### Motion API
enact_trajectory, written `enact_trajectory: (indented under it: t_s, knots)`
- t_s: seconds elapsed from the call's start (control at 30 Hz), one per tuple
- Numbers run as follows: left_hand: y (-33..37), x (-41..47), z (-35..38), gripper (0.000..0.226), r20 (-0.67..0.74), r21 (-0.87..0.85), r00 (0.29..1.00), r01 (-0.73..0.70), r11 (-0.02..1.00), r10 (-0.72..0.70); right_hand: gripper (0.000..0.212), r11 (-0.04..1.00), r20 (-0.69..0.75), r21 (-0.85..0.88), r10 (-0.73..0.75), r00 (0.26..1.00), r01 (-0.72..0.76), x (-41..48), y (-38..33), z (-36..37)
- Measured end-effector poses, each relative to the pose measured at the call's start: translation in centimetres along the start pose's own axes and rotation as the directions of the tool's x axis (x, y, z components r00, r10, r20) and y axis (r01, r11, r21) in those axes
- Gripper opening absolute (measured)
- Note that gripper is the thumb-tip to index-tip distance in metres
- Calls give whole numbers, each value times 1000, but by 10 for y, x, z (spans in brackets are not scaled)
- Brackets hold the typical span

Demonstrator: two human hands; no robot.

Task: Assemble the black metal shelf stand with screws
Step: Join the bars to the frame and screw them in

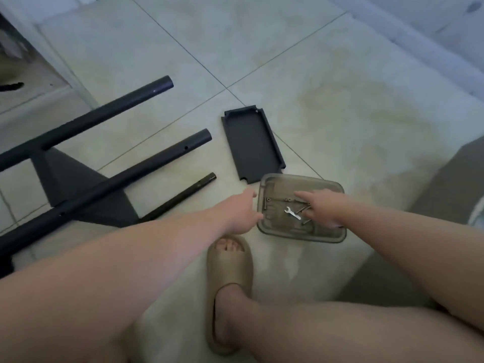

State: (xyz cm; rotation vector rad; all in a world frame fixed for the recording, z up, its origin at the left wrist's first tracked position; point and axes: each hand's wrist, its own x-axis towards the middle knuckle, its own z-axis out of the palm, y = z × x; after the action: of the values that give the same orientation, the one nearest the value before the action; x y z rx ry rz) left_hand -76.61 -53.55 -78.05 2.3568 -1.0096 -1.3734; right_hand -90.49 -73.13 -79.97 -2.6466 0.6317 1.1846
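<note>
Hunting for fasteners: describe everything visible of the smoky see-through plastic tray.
The smoky translucent plastic tray is a shallow rounded rectangle with a raised rim, lying flat on the pale tiled floor beside the black metal shelf plate. Inside lie dark screws and a small silver wrench. The right hand reaches in; the left hand is at its left rim.

Two thick black round metal tubes are in sight, the farther tube and the nearer tube, plus one thin black rod and one dark flat panel. There is one black rectangular metal shelf tray, one smoky clear plastic tray and one small silver flat wrench. The dark screws number several, too small and too covered for an exact count. Two hands show, the left hand and the right hand, and one tan slide sandal.
</note>
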Motion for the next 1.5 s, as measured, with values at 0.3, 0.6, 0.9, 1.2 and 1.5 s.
enact_trajectory:
  t_s: [0.3,0.6,0.9,1.2,1.5]
  knots:
    - [-30,52,45,55,28,-259,996,88,962,-84,51,984,-77,177,47,996,-33,72,11,50]
    - [-28,65,53,19,89,-465,996,55,884,-15,26,994,-124,75,92,988,-84,105,19,71]
    - [-30,65,54,26,94,-480,996,53,875,-9,18,996,-162,47,89,983,-82,110,16,77]
    - [-29,65,53,30,98,-486,995,57,872,-10,49,965,-258,71,-227,939,252,110,-12,74]
    - [-30,65,54,33,100,-475,995,60,878,-14,29,977,-223,52,-192,956,209,119,-34,75]
